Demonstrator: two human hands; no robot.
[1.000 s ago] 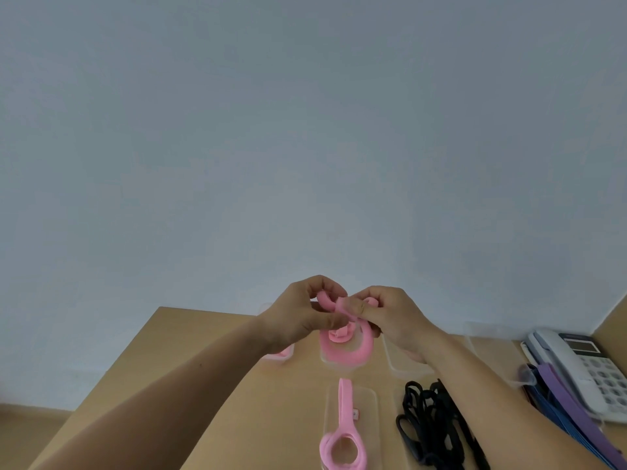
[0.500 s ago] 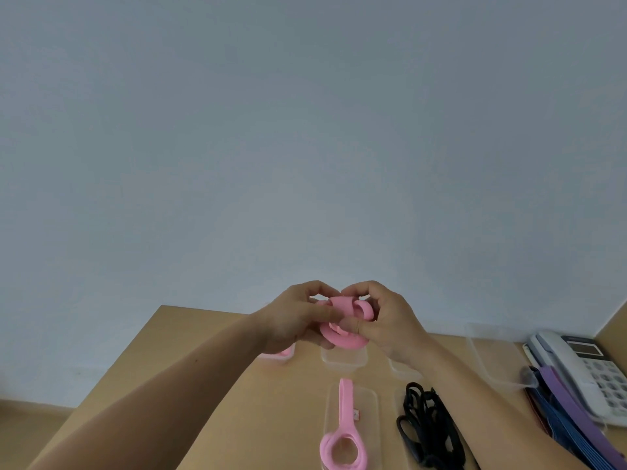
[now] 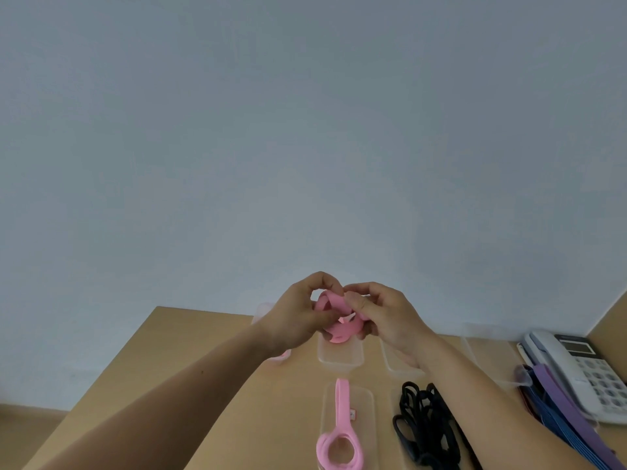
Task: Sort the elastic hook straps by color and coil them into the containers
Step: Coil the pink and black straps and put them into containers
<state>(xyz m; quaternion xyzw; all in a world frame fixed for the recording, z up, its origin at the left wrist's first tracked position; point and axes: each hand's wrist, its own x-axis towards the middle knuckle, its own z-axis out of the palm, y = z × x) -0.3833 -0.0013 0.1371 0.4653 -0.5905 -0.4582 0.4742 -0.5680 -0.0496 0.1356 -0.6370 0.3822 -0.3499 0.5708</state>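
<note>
My left hand (image 3: 298, 313) and right hand (image 3: 386, 317) raised together above the counter (image 3: 203, 368), both sets of fingers (image 3: 322, 279) clamped on a coiled pink strap (image 3: 334, 310), just over a far clear container (image 3: 341, 356), second pink strap (image 3: 341, 432) lying near, black straps (image 3: 424, 422) right of it

On the table (image 3: 203, 385) before us, our left hand (image 3: 298, 317) and right hand (image 3: 386, 317) hold a coiled strap (image 3: 339, 329) over the far container (image 3: 341, 356). Nearer us, another strap (image 3: 341, 435) lies in the near container (image 3: 368, 405), with a bundle of straps (image 3: 427, 425) just right of it. Farthest right stands the telephone (image 3: 576, 371), with more straps (image 3: 556, 405) along its left side.
</note>
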